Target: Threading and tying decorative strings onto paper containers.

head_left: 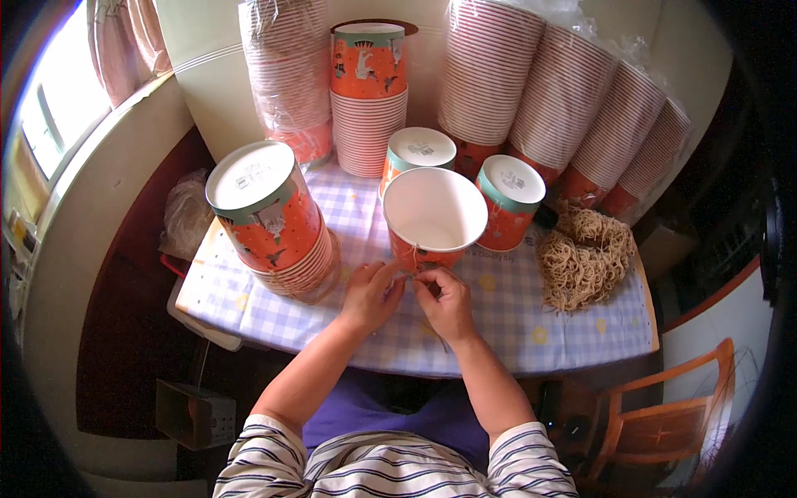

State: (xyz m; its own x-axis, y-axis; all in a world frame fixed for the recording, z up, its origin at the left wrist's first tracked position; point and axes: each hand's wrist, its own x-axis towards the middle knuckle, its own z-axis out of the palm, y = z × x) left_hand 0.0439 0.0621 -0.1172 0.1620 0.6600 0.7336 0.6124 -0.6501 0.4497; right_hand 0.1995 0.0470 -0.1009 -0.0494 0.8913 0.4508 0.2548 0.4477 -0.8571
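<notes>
An orange paper bucket (436, 209) with a white inside stands upright on the checked cloth, its mouth facing me. A thin tan cord (417, 256) hangs at its front side, just below the rim. Right in front of it, my left hand (371, 295) is closed, thumb and fingers pinching the cord. Close beside it my right hand (447, 303) pinches the cord too, and a loose end seems to trail below that hand. The exact grip is partly hidden by the fingers. To the right lies a tangled heap of tan cords (586, 259).
Upside-down buckets stand behind the upright one (421, 147) and to its right (510, 180). A nested stack (270, 220) is at the left. Tall stacks (490, 70), several in clear plastic, line the back. A wooden chair (664, 419) is at lower right, a box (195, 413) at lower left.
</notes>
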